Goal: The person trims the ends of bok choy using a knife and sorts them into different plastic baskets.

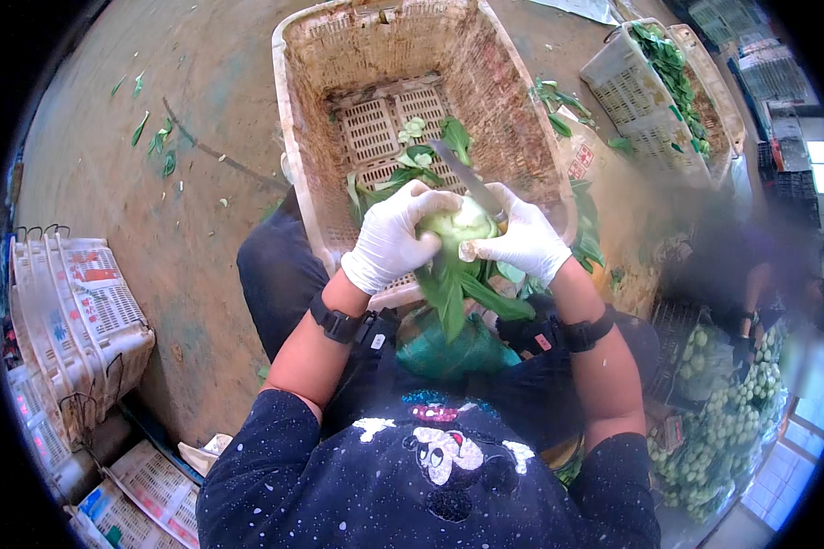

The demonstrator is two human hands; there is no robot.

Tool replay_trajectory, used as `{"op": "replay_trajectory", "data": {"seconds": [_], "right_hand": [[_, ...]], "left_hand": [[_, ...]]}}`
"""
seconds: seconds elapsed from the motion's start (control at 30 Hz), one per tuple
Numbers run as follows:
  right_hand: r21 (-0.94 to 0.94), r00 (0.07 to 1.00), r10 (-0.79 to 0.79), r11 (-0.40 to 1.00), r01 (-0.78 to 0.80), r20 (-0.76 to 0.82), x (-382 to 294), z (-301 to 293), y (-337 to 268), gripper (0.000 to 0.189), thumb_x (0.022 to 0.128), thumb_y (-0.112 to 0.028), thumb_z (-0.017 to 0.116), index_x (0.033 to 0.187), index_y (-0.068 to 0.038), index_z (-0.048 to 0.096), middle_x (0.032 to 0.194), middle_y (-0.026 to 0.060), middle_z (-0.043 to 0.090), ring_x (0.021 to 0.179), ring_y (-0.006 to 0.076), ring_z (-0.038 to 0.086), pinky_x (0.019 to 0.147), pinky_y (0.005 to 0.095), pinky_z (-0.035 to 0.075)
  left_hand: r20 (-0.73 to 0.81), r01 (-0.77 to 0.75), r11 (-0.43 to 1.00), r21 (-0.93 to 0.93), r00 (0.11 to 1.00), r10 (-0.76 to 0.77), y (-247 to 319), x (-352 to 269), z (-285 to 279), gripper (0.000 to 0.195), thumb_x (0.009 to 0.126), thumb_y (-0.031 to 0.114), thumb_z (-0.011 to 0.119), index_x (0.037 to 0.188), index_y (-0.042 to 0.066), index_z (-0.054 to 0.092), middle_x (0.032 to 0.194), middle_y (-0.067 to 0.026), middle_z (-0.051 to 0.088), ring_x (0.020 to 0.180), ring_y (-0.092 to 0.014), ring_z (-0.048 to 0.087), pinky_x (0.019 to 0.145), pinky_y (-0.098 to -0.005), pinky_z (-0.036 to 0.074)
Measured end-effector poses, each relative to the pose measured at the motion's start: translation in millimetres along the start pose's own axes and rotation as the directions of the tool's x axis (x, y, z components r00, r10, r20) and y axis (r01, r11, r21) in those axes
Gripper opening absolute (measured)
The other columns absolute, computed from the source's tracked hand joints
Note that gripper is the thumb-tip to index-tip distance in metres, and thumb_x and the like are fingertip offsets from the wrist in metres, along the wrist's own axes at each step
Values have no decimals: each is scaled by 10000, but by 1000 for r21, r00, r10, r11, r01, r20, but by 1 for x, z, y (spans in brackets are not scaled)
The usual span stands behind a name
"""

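My left hand (399, 233), in a white glove, grips a head of bok choy (457, 230) from its left side. The pale base points up, and the green leaves hang down towards my lap. My right hand (520, 233), also gloved, is closed around the handle end of a knife and rests against the bok choy's right side. The knife's blade (468, 177) points up and left, over a large stained plastic crate (285, 103). Cut leaves (457, 137) and pale trimmings (412, 129) lie on the crate's slotted bottom. The knife's handle is mostly hidden by my fingers.
Stacked plastic crates (82, 322) stand at the left. A crate of leafy greens (638, 103) is at the upper right. Loose leaves (139, 129) lie on the floor. At the lower right, a co-worker's gloved hand (743, 353) is near a large heap of green vegetables (717, 429).
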State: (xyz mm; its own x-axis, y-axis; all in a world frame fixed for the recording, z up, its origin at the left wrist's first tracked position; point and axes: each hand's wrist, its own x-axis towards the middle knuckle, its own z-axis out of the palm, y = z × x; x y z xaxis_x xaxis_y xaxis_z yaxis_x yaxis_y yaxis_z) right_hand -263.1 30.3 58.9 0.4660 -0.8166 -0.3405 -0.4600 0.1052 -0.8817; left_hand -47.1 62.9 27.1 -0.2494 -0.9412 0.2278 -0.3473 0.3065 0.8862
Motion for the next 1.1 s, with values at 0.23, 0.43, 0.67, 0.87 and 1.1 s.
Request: {"op": "replay_trajectory", "data": {"seconds": [0.23,0.43,0.67,0.87,1.1], "right_hand": [[475,962,-136,880,7,238,-4,-10,-9,879,600,-271,887,1325,-18,461,1210,59,581,1102,152,555,978,321,434],[499,996,-16,866,-31,90,-1,-13,-25,730,693,-203,820,1323,-27,495,1244,61,575,1125,156,544,986,310,427],[412,951,-16,899,149,-308,22,-7,13,136,836,-87,690,933,-28,616,871,61,682,795,110,637,756,276,512],[16,796,89,995,-99,-599,22,-33,27,451,711,-323,829,985,-34,618,874,40,649,808,129,607,762,278,494],[256,767,-4,942,218,-642,-8,-9,-33,189,852,-139,711,953,-12,613,841,48,650,671,100,607,618,234,501]], "left_hand": [[-523,240,960,147,842,-130,-27,18,-21,396,798,36,599,1192,7,576,1209,-152,568,1114,-233,536,992,-338,409],[377,419,606,-677,904,-204,-4,-1,9,794,715,133,786,1394,15,390,1357,-84,485,1260,-193,440,1092,-340,301],[55,347,610,-712,894,-445,-16,9,7,612,753,115,748,1297,31,482,1171,-48,594,1055,-154,554,946,-307,434],[-38,-80,-68,-994,882,-470,-33,7,-17,661,894,483,535,1349,20,410,1306,-166,506,1169,-293,522,1045,-447,407],[-56,-84,-453,-887,996,-75,-59,4,-32,720,910,350,573,1474,54,235,1166,-115,506,1087,-270,531,974,-532,407]]}}
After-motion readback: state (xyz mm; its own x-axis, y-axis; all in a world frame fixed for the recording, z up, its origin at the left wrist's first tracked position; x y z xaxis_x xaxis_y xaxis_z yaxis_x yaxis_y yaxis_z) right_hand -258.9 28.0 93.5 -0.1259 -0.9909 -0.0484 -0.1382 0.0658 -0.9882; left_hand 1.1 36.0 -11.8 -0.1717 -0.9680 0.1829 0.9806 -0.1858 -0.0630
